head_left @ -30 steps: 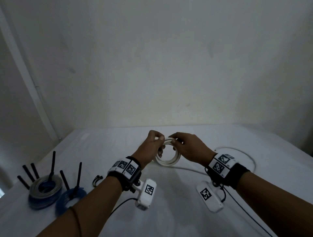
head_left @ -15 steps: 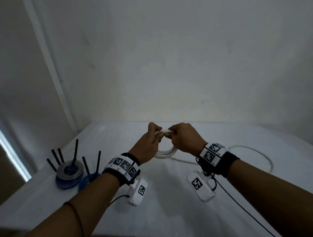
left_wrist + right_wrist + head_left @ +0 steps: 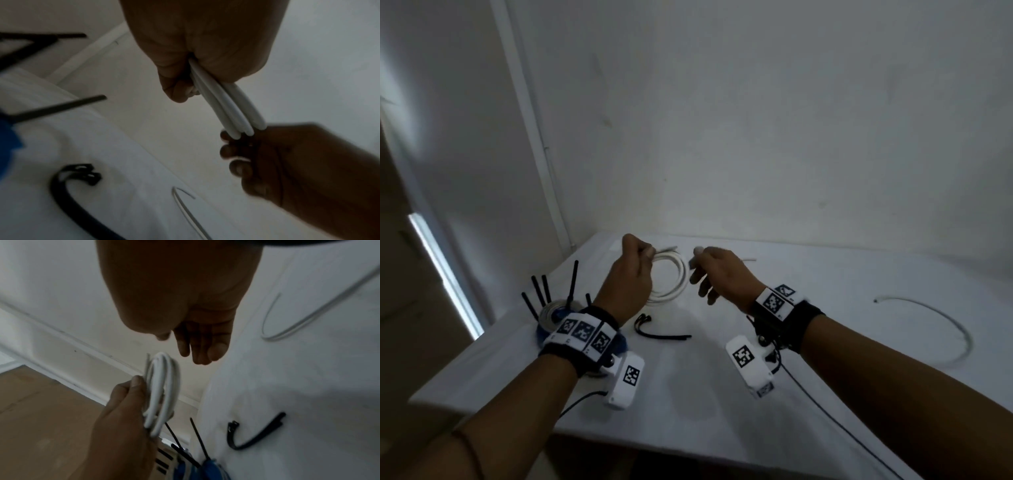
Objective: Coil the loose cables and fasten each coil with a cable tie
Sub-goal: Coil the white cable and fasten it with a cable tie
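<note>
My left hand (image 3: 635, 274) grips a small white cable coil (image 3: 677, 274) of about three loops and holds it above the white table (image 3: 688, 394). In the left wrist view its fingers (image 3: 174, 84) pinch the bundled strands (image 3: 226, 104). My right hand (image 3: 722, 274) hovers just right of the coil with its fingers hanging loose and nothing in them. The right wrist view shows a gap between those fingers (image 3: 197, 350) and the coil (image 3: 164, 386). Black cable ties (image 3: 654, 334) lie on the table below the coil.
A loose white cable (image 3: 955, 329) curves across the table's right side. At the left edge sit a grey and a blue coil (image 3: 551, 310) with black tie tails (image 3: 573, 284) sticking up. The table ends close to the left and front; a wall stands behind.
My right hand has let go of the coil and moved off to the right. The left hand alone now holds it. The head view has swung left.
</note>
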